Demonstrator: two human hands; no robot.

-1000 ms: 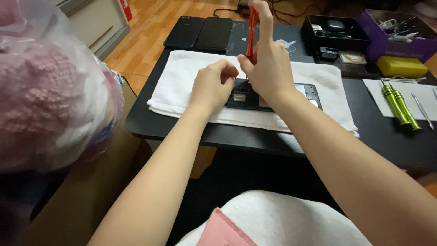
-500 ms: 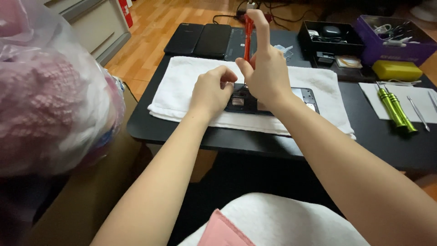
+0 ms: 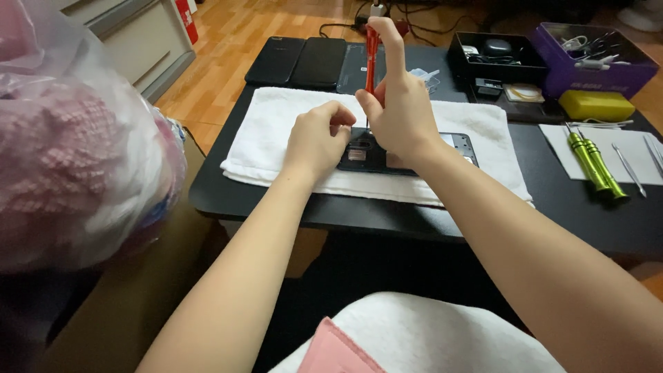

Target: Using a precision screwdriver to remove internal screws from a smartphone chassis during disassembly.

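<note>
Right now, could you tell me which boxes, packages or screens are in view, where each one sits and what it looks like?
Purple box: far right of the table, open, rectangular, holding cables and small tools.
Black tray: left of the purple box, open, rectangular.
Yellow case: in front of the purple box, flat, closed.
Two dark phones: far left edge of the table, side by side, screens unlit.
Opened phone: on the white towel, under both hands, black.

Floor: orange-brown wood planks [image 3: 235,48], glossy, even indoor light. Low black table [image 3: 276,207] in the middle. Grey cabinet [image 3: 131,34] with drawer fronts upper left, red object [image 3: 185,10] just beside it. Cables [image 3: 345,17] on floor behind table. Cardboard-brown surface [image 3: 131,304] lower left.
</note>
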